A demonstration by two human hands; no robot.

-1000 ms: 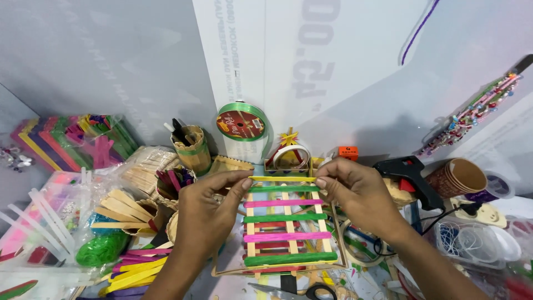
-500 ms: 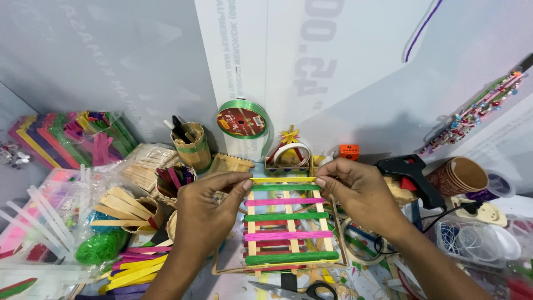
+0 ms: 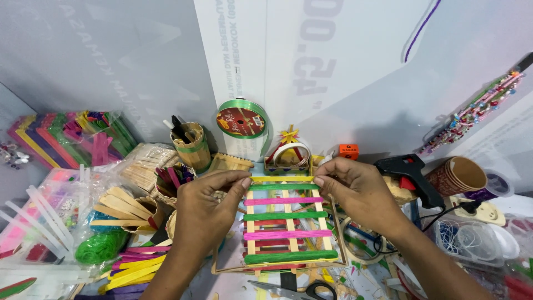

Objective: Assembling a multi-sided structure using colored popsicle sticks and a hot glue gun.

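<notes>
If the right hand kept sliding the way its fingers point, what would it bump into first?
The right hand points left along the yellow stick, so it would probably meet the left hand pinching the stick's other end.

Green/pink/yellow stick frame [image 3: 285,225], black glue gun [image 3: 408,172]

Your two hands, the left [image 3: 206,214] and the right [image 3: 355,191], were bare, with no gloves, rings or bracelets in sight. Your forearms were uncovered to the bottom edge of the frame, no sleeve or watch showing. Your fingernails were short and unpainted.
</notes>
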